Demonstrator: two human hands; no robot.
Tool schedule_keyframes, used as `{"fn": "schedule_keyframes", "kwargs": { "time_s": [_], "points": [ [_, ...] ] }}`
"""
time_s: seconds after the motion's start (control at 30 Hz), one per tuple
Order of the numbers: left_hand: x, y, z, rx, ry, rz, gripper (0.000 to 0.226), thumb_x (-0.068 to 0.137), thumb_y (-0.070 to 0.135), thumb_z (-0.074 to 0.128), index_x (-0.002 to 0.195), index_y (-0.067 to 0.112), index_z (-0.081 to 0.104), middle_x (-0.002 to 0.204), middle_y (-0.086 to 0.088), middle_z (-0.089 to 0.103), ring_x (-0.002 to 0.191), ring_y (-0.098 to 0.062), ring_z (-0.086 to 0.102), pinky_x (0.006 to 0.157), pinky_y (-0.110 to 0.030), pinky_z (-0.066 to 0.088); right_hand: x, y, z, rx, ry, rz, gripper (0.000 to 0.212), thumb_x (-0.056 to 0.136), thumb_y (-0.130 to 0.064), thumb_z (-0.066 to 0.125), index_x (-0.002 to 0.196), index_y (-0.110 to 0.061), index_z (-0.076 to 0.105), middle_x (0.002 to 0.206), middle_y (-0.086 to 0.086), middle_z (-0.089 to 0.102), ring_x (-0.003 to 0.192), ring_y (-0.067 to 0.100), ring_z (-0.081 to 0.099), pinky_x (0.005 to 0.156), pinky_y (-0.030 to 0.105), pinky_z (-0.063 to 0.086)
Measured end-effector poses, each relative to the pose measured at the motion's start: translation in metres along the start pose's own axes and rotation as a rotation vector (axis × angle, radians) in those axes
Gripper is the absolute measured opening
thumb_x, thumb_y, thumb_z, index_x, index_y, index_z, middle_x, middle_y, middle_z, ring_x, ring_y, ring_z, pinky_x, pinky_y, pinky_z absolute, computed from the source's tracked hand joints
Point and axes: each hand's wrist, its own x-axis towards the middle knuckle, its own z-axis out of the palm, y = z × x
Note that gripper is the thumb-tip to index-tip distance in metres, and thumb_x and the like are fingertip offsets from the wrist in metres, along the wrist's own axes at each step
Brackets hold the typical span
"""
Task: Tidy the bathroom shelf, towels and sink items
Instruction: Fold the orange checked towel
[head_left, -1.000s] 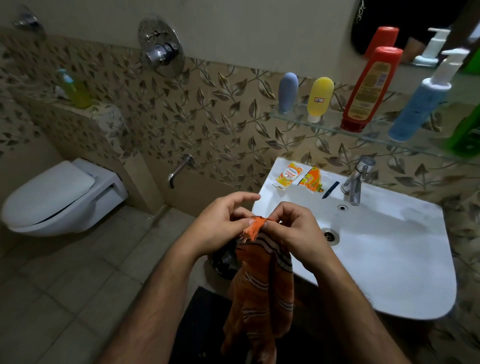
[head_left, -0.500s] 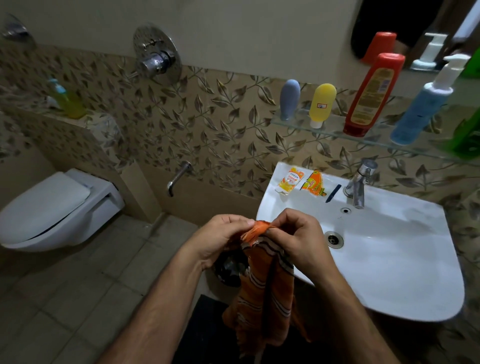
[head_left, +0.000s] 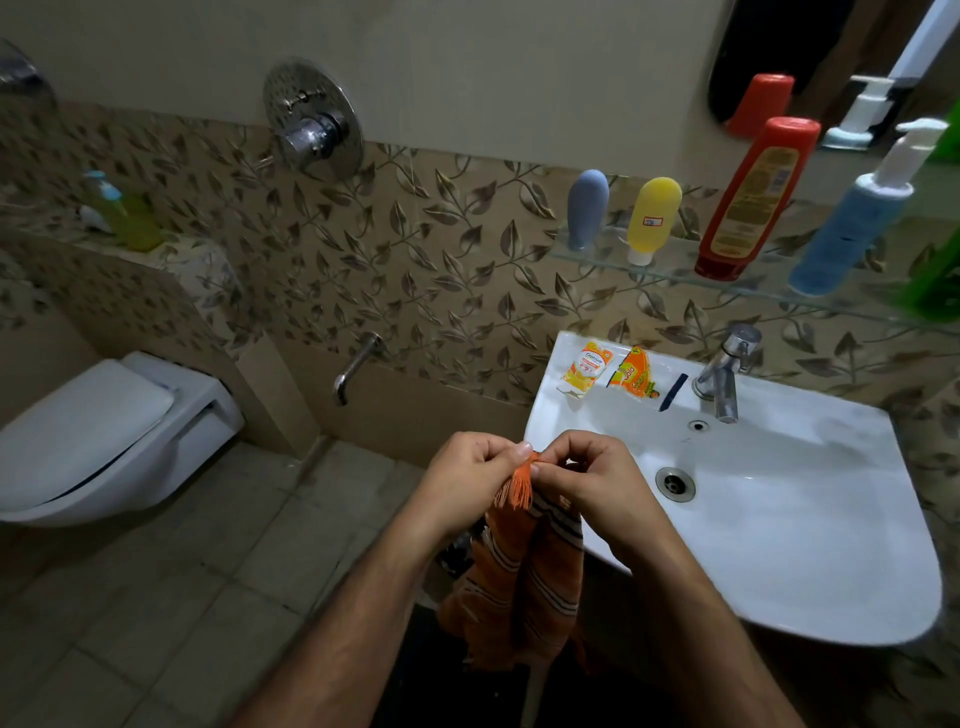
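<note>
We count one orange striped towel (head_left: 524, 577), one white sink (head_left: 810, 525) with one tap (head_left: 724, 371), and one glass shelf (head_left: 670, 267) on the far wall. Five bottles stand on that shelf: a grey tube (head_left: 587, 208), a yellow tube (head_left: 652, 218), a red bottle (head_left: 753, 197), a blue pump bottle (head_left: 857, 213) and a green one (head_left: 940, 280) cut off at the right edge. On the far left rim of the sink lie two sachets, a yellow sachet (head_left: 587, 366) and an orange sachet (head_left: 631, 374), with one small dark blue strip (head_left: 672, 392) just right of them (we cannot tell what it is). To the left we see one toilet (head_left: 98, 436), one wall spout (head_left: 356, 366) and one green bottle (head_left: 127, 215) on the ledge above.

Since half a second ago both hands have drawn closer together, and the fringe now sticks out between them where a folded corner showed before.

Our left hand (head_left: 467, 480) and right hand (head_left: 592, 480) meet fingertip to fingertip, both pinching the towel's fringed top edge; the cloth hangs straight down below and between the wrists, near the sink's left front rim, without touching it as far as we can tell
</note>
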Motion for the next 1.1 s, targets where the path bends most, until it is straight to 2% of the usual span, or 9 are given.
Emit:
{"fn": "schedule_keyframes", "kwargs": {
  "time_s": [0.13,0.23,0.33,0.4,0.53,0.7,0.8,0.9,1.1],
  "points": [
    [0.001,-0.005,-0.008,-0.055,-0.053,0.014,0.065,0.076,0.065,0.054,0.085,0.004,0.072,0.083,-0.026,0.068,0.074,-0.021,0.058,0.076,-0.045,0.050,0.000,-0.003,0.009,-0.065,0.116,0.001,0.014,0.078,-0.009,0.078,0.068,-0.010,0.069,0.069,0.012,0.070,0.066,0.023,0.067,0.065,0.039,0.058],
    [0.001,-0.002,-0.015,-0.133,-0.151,0.009,0.084,0.078,0.072,0.059,0.100,-0.009,0.066,0.092,-0.026,0.068,0.084,-0.025,0.059,0.083,-0.042,0.045,0.002,-0.002,0.014,-0.107,0.193,-0.001,0.017,0.071,-0.017,0.082,0.070,-0.017,0.065,0.066,0.009,0.068,0.061,0.021,0.064,0.059,0.038,0.054],
    [-0.001,0.001,-0.021,-0.112,-0.216,0.049,0.039,0.084,0.034,0.071,0.106,0.003,0.071,0.101,-0.015,0.073,0.098,-0.027,0.068,0.093,-0.041,0.052,0.002,0.000,0.015,-0.137,0.254,0.000,0.031,0.070,-0.019,0.079,0.085,-0.028,0.054,0.068,0.008,0.065,0.059,0.018,0.059,0.056,0.036,0.049],
    [-0.002,0.003,-0.022,-0.111,-0.225,0.052,0.025,0.082,0.018,0.076,0.104,0.009,0.073,0.101,-0.013,0.074,0.101,-0.027,0.069,0.097,-0.045,0.052,0.002,-0.002,0.017,-0.226,0.269,-0.031,0.026,0.071,-0.019,0.080,0.086,-0.029,0.060,0.067,0.001,0.065,0.060,0.013,0.060,0.054,0.030,0.050],
    [0.001,0.002,-0.019,0.014,-0.125,0.073,0.025,0.074,0.030,0.077,0.097,0.020,0.076,0.094,-0.003,0.076,0.095,-0.020,0.071,0.092,-0.048,0.054,0.000,-0.005,0.021,-0.322,0.291,-0.083,0.014,0.074,-0.020,0.080,0.069,-0.025,0.067,0.063,-0.004,0.066,0.063,0.009,0.064,0.057,0.032,0.055],
    [0.002,0.007,-0.026,0.161,-0.106,0.180,0.019,0.093,0.012,0.061,0.105,0.016,0.075,0.096,0.004,0.076,0.094,-0.005,0.069,0.090,-0.030,0.054,-0.003,-0.004,0.024,-0.289,0.299,-0.130,0.015,0.077,-0.024,0.080,0.069,-0.025,0.067,0.064,-0.003,0.066,0.063,0.012,0.065,0.058,0.038,0.057],
    [0.005,0.007,-0.032,0.322,-0.088,0.289,0.019,0.094,0.013,0.058,0.104,0.017,0.075,0.094,0.008,0.074,0.090,-0.001,0.067,0.085,-0.030,0.054,-0.003,-0.006,0.024,-0.235,0.283,-0.117,0.015,0.075,-0.027,0.082,0.070,-0.022,0.068,0.065,-0.001,0.067,0.065,0.015,0.065,0.060,0.042,0.057],
    [0.010,0.009,-0.038,0.460,-0.024,0.395,0.018,0.093,0.023,0.055,0.097,0.021,0.072,0.086,0.015,0.067,0.086,-0.002,0.062,0.078,-0.031,0.052,-0.001,-0.007,0.022,-0.155,0.169,-0.052,0.013,0.072,-0.022,0.082,0.075,-0.021,0.070,0.073,0.002,0.070,0.071,0.023,0.069,0.068,0.049,0.058],
    [0.009,0.022,-0.041,0.608,0.063,0.472,0.019,0.095,0.036,0.039,0.092,0.034,0.057,0.084,0.022,0.052,0.089,0.003,0.051,0.082,-0.027,0.040,0.004,-0.002,0.006,-0.405,-0.108,0.029,0.019,0.071,-0.036,0.079,0.078,-0.027,0.064,0.083,-0.003,0.069,0.083,0.015,0.067,0.081,0.045,0.056]
  ]
}}
